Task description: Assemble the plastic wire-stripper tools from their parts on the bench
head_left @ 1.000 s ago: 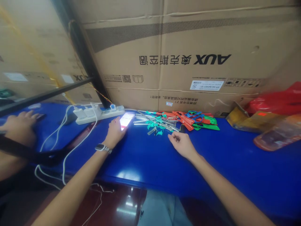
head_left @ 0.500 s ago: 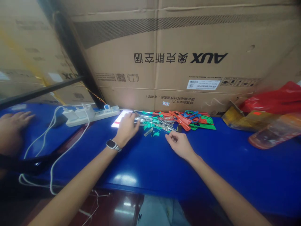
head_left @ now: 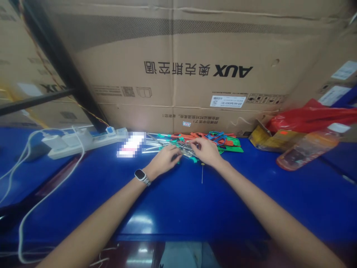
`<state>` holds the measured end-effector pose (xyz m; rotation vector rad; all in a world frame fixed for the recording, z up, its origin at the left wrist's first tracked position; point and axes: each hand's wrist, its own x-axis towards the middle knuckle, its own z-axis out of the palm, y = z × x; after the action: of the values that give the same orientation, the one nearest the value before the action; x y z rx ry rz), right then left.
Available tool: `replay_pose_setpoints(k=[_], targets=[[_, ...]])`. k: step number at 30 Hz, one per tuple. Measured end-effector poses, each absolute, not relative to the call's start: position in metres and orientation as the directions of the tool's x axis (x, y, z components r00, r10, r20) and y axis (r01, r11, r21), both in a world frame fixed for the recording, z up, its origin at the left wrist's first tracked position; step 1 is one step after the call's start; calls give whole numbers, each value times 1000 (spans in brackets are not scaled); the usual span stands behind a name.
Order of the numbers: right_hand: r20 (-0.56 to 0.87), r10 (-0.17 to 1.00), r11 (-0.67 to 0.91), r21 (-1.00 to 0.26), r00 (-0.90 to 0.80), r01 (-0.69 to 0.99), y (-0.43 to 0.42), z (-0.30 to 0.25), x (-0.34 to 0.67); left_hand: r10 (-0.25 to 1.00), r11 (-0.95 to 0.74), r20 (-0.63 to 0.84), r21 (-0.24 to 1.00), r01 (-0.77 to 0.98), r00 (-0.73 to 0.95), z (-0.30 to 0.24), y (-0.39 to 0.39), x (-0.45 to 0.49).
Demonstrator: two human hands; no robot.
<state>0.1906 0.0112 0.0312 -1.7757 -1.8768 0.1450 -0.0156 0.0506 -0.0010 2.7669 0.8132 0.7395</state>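
Note:
A pile of thin metal rods [head_left: 156,141] with small green plastic bits lies against the carton on the blue table. Orange plastic pieces [head_left: 229,140], blue plastic pieces [head_left: 219,137] and flat green pieces [head_left: 237,145] lie at its right end. My left hand [head_left: 165,159], with a watch on the wrist, is at the front of the pile, fingers curled together. From the right, my right hand [head_left: 208,150] reaches over the pile with thumb and fingers pinched; what is between them is too small to tell. Just below it lies a thin pin with a yellowish head [head_left: 202,173].
A lit phone [head_left: 131,145], blurred out, lies left of the pile beside a white power strip [head_left: 92,140] with cables. At right are a tilted drink bottle [head_left: 309,149], an open brown box [head_left: 262,139] and a red bag [head_left: 304,115]. The large AUX carton [head_left: 178,44] stands behind.
My right hand has moved up onto the pile, and my left hand has shifted right, away from the phone. The yellow-headed pin now shows on the table. The other person's hand has left view.

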Motion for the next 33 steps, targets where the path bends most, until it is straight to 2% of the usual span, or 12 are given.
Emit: replay_pose_setpoints(k=[2,4,12,18,24,29,33], targets=[[226,974,101,-292,-34,951,38,43,190,542,-838,399,321,441,739,-2,51,-17],[111,991,91,-95,-80,991,66,52,189,539,-838,389,340,428,747,-2,51,-17],[-80,980,187,88,-181,978,129,60,181,546,-831,386,358,425,743,-2,52,-19],[-75,965,260,138,-251,956,131,59,179,549,-829,355,345,440,756,-4,54,-19],[21,963,264,150,-270,953,115,77,189,547,-833,376,338,438,748,-4,54,-20],[138,951,257,137,-276,956,95,91,199,538,-843,437,307,442,721,3,53,-20],[177,942,267,112,-284,957,85,89,201,532,-844,513,258,471,674,9,53,-21]])
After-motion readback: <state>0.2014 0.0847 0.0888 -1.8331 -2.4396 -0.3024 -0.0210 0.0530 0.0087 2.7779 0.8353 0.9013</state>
